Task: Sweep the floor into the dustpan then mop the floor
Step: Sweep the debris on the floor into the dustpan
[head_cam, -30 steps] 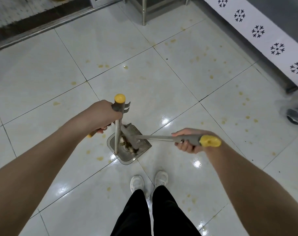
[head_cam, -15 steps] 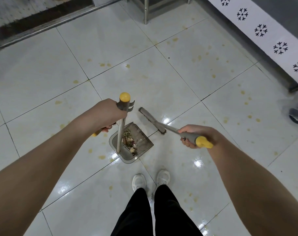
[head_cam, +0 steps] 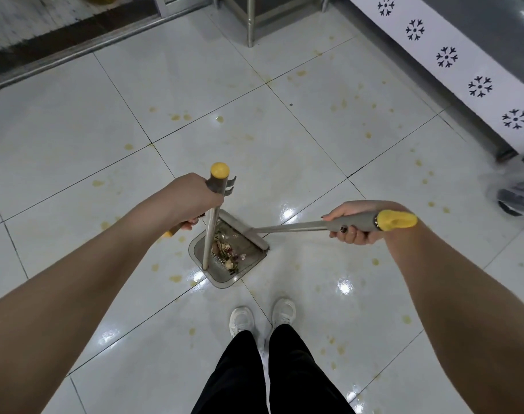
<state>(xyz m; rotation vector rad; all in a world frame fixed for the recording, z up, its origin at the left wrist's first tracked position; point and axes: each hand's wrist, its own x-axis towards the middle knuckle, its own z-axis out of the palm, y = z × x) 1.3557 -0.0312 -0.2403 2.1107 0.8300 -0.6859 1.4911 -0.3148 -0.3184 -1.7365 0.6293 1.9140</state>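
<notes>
Left hand (head_cam: pixel 192 201) fingers wrapped round upright metal-poled grey dustpan (head_cam: pixel 224 261); right hand (head_cam: pixel 354 224) fingers clenched round near-horizontal yellow-capped steel broom (head_cam: pixel 296 227), head at pan mouth.

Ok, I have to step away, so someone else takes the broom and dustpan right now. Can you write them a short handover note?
Left hand: gripping the upright dustpan handle.
Right hand: gripping the broom handle.
Dustpan sits on the tile floor ahead of the shoes, holding swept debris. The broom head lies at its open edge.
Done: a pile is in the pan.
Left: yellowish stains dot the tiles all around, so mopping is still to do. No mop is in view.
</notes>
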